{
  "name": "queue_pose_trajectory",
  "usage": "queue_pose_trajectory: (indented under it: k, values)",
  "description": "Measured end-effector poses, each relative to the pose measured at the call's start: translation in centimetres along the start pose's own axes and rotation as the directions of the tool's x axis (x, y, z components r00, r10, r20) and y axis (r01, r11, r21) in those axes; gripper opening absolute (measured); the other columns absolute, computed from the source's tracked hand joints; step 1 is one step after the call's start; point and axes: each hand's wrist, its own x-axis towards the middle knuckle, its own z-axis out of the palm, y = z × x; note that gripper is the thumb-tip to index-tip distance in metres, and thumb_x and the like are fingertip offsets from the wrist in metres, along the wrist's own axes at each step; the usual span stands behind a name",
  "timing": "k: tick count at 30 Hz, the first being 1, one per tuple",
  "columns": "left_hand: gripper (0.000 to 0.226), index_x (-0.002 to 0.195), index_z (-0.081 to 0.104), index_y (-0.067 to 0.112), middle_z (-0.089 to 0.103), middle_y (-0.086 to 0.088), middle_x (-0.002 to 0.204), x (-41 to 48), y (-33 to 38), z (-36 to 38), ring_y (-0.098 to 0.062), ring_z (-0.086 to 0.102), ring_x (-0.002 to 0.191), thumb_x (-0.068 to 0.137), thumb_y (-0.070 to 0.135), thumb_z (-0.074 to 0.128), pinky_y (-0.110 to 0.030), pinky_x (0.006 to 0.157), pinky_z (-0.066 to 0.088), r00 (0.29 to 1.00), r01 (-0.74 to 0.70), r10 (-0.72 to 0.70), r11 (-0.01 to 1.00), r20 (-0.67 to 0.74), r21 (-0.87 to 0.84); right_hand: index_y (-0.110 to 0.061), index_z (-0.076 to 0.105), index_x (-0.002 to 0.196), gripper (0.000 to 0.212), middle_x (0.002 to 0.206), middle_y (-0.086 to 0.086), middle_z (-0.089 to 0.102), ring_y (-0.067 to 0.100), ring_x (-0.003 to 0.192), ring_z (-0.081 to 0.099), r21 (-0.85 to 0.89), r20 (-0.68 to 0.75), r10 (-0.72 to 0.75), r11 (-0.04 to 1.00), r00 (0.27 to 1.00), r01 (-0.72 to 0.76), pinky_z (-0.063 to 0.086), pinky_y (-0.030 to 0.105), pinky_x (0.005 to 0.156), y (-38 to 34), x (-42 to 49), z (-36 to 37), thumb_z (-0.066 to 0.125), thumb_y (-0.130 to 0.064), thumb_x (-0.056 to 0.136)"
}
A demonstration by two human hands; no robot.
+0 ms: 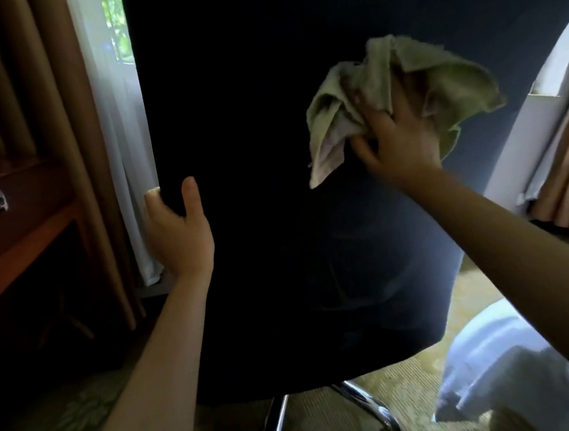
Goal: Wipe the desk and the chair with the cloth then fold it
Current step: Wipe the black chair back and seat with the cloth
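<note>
We're wiping chair (277, 233) w/ cloth (444, 88), center-right: R fingers (376, 116) clamping it, L fingers (190, 199) gripping chair's edge; we're judging steady, overlapping strokes best.

Pale green cloth (400, 102), seemingly navy chair (310, 213), reddish-brown desk (18, 218).

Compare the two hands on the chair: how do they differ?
The left hand grips the side edge of the chair back, bare; the right hand holds the bunched green cloth against its face. The left hand sits lower, the right hand higher. Both touch the chair back.
</note>
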Motion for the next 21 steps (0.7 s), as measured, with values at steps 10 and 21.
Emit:
queue_pose_trajectory:
  k: [10, 21]
  values:
    - [0.072, 0.1, 0.052, 0.006, 0.053, 0.0, 0.087, -0.1, -0.1, 0.1, -0.012, 0.051, 0.077, 0.077, 0.069, 0.028, -0.008, 0.056, 0.032, 0.999, -0.036, 0.038, 0.998, -0.034, 0.057, -0.005, 0.042, 0.139, 0.082, 0.147, 0.02, 0.036, 0.022, 0.131, 0.043, 0.272, 0.758, -0.232, 0.962, 0.61, 0.028, 0.03, 0.024, 0.105, -9.4, -13.5, 5.5, 0.012, -0.063, 0.09]
    - [0.05, 0.101, 0.052, 0.004, 0.053, 0.0, 0.083, 0.2, -1.2, 0.6, -0.008, 0.048, 0.066, 0.094, 0.052, 0.041, -0.006, 0.051, 0.033, 0.998, -0.018, 0.024, 0.995, -0.063, 0.097, 0.005, 0.066, 0.105, 0.073, 0.095, 0.024, 0.069, 0.03, 0.08, 0.069, 0.19, 0.14, -0.036, 0.982, 0.99, 0.008, 0.052, 0.032, 0.068, -4.4, -5.1, 3.1, 0.018, -0.049, 0.101]
